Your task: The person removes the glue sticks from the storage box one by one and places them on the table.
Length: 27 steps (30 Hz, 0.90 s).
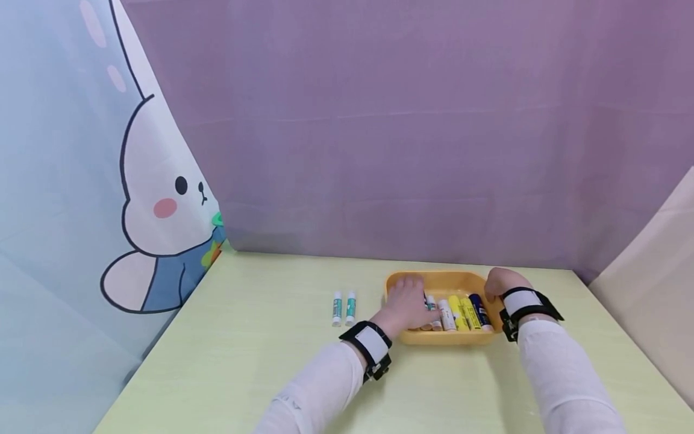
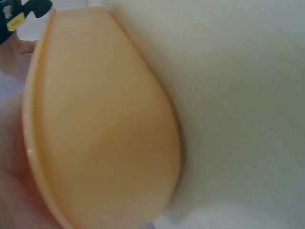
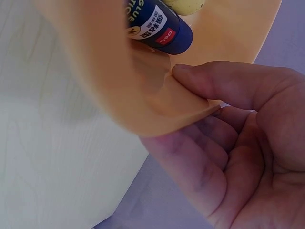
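Observation:
An orange plastic basket (image 1: 446, 338) holds several glue sticks lying side by side: yellow ones (image 1: 470, 313), a white one (image 1: 447, 314) and a navy one (image 1: 481, 311). My right hand (image 3: 228, 143) pinches the rim at the basket's right end, thumb inside and fingers curled under outside. Close to that thumb lies the navy glue stick's end in the right wrist view. Over the basket's left end, my left hand (image 1: 405, 306) reaches inside, thumb toward the glue sticks. Its fingertips are hidden, and I cannot tell whether it grips anything.
Two white-and-teal glue sticks, a left one (image 1: 337, 308) and a right one (image 1: 350, 308), lie on the pale table (image 1: 244, 337) left of the basket. A purple curtain (image 1: 401, 132) hangs behind the table. A blue cloth with a rabbit print (image 1: 157, 181) hangs at the left.

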### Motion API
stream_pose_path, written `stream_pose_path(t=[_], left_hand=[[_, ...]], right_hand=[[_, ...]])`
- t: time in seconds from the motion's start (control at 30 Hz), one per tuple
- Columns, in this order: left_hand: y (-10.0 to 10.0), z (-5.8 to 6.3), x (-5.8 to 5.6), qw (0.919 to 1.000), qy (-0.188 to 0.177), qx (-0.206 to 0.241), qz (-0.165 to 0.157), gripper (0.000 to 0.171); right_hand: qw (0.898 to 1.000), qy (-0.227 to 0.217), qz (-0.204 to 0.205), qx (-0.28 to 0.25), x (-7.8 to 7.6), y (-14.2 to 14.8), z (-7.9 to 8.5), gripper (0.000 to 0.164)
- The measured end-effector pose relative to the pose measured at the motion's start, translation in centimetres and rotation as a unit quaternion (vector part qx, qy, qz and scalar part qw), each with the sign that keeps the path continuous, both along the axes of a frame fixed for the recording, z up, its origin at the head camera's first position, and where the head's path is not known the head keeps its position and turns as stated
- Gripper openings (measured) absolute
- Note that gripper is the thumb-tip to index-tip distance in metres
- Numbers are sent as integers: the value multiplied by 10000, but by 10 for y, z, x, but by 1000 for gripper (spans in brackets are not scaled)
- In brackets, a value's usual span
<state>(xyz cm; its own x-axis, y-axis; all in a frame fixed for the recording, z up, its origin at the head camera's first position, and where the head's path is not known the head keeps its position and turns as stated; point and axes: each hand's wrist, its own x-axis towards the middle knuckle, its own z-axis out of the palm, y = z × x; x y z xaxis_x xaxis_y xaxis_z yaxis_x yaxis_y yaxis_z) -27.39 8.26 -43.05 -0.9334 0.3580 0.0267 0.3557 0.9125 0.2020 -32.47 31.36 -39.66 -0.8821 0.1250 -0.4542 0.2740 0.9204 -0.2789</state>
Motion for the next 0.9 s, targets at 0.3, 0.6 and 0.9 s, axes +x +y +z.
stream_pose_path(t=[0.3, 0.6, 0.9], left_hand=[[11, -7, -2, 9933, 163, -751, 867, 62], [17, -15, -5, 9779, 503, -1833, 875, 56], [19, -22, -9, 9747, 587, -1978, 858, 31]], right_hand=[[10000, -4, -14, 21, 2, -2, 2, 13], [9995, -19, -276, -156, 6, -3, 5, 16], [9999, 79, 42, 51, 13, -6, 13, 12]])
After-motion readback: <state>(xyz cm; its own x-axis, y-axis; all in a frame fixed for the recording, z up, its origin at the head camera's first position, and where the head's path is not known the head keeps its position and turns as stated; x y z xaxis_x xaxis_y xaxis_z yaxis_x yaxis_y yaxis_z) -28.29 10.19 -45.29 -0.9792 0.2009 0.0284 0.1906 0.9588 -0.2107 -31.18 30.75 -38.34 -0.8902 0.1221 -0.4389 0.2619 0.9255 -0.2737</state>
